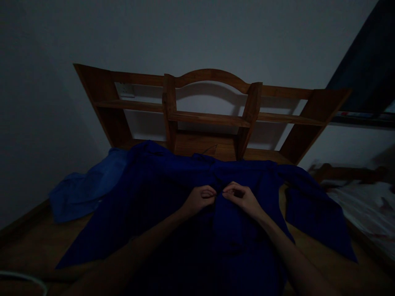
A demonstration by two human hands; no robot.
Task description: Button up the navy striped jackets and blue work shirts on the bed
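A dark blue long-sleeved garment (173,181) lies spread over the desk, one sleeve out to each side. Near its upper middle, my left hand (202,198) has its fingers closed on the front edge of the cloth. Just to the right, my right hand (242,197) pinches the same front edge with thumb and forefinger. The fingertips of both hands are close together, and any small part between them is too dark to make out. Below my right hand a flap of the garment hangs in a fold.
Behind the garment stands a wooden shelf unit (211,119) against the wall. A lighter blue cloth (89,185) lies at the left. The wooden desk top (311,246) shows at the right, and a whitish cover (370,205) lies beyond it. A pale curved cord (27,276) is at lower left.
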